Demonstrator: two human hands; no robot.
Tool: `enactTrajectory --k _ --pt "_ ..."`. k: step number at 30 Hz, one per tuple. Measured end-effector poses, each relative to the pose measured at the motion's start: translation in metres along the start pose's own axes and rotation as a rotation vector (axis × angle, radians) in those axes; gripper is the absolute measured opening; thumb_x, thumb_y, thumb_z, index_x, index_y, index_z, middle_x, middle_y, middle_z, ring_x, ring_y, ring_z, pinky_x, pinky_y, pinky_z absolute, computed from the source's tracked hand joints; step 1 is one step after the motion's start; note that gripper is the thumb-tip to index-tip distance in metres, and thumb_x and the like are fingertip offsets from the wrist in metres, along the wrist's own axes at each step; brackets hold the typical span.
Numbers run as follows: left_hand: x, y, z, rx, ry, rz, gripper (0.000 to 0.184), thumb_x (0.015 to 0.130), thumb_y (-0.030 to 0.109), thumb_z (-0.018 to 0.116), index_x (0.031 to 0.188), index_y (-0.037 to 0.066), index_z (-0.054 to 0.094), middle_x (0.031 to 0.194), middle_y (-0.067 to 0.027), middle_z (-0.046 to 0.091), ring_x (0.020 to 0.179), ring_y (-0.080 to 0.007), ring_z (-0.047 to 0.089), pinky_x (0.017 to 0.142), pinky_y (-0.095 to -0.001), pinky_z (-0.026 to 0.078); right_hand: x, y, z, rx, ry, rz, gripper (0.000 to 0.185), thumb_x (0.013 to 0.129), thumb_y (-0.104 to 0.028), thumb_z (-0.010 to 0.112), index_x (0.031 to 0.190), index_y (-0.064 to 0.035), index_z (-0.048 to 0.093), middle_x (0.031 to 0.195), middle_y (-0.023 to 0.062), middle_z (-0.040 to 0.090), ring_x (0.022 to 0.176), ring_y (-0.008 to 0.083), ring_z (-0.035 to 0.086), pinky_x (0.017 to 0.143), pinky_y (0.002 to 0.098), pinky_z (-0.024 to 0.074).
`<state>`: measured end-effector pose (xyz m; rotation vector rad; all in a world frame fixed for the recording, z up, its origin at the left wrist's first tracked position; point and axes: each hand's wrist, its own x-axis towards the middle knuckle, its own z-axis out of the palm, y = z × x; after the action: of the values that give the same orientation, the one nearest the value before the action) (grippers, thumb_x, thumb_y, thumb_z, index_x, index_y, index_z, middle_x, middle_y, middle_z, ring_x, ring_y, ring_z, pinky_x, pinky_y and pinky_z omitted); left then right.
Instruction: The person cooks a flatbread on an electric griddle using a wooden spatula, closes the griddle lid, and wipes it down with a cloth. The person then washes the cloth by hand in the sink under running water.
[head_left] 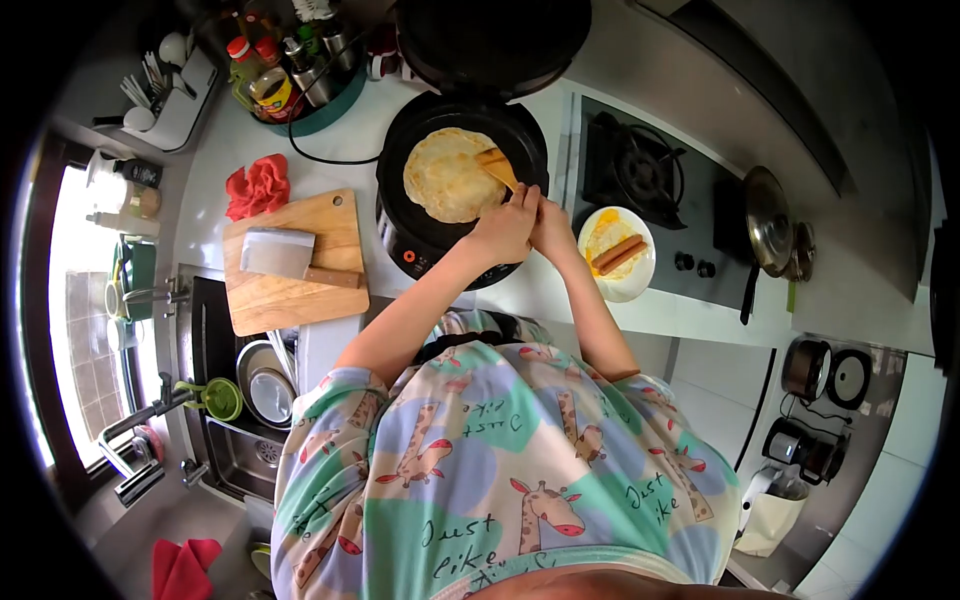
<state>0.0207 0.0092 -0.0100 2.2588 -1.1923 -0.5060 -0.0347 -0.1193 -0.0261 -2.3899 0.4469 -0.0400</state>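
A round, pale golden flatbread (447,180) lies flat in the black electric griddle (392,205), whose lid stands raised behind it. The blade of a wooden spatula (490,161) rests at the flatbread's right edge. My left hand (500,232) and my right hand (551,228) meet over the griddle's front right rim, both closed around the spatula's handle. Most of that handle is hidden by my fingers. Just right of my right hand, a white plate (622,289) holds sausages (619,254) on a fried egg (606,232).
On the left, a cleaver (280,252) lies on a wooden cutting board (295,305), beside a crumpled red cloth (258,186). Bottles stand in a teal tray (322,117) behind. A gas hob (690,225) is on the right; a sink (240,455) is at lower left.
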Motion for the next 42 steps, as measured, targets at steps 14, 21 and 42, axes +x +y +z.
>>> enactTrajectory --k 14,21,42 --pt "-0.02 0.018 0.005 -0.093 -0.002 0.085 0.08 0.076 0.008 0.06 0.146 -0.008 0.025 0.144 -0.0391 0.034 0.11 -0.0456 0.061 0.093 -0.046 0.053 -0.037 -0.001 -0.014 0.063 0.042 0.026 0.021 0.09 -0.014 0.06 0.105 -0.0002 0.063 0.089 0.024 0.068 0.086 0.0427 0.066 0.072 0.0436 0.0531" --pt "-0.035 0.019 0.016 -0.09 -0.046 0.105 0.081 0.077 0.01 0.064 0.146 -0.008 0.026 0.142 -0.0391 0.037 0.111 -0.0463 0.06 0.092 -0.046 0.053 -0.061 0.009 -0.009 0.042 0.002 0.008 0.022 0.091 -0.013 0.057 0.109 -0.0008 0.063 0.088 0.0241 0.068 0.083 0.043 0.066 0.07 0.0445 0.0527" --pt "-0.084 0.034 0.009 -0.097 0.077 0.131 0.089 0.077 0.008 0.07 0.149 -0.007 0.021 0.142 -0.0378 0.037 0.128 -0.0462 0.048 0.102 -0.0437 0.047 -0.09 -0.014 -0.005 0.253 0.004 -0.027 0.029 0.085 -0.011 0.065 0.113 -0.0029 0.062 0.07 0.0145 0.063 0.064 0.0331 0.064 0.06 0.038 0.0505"
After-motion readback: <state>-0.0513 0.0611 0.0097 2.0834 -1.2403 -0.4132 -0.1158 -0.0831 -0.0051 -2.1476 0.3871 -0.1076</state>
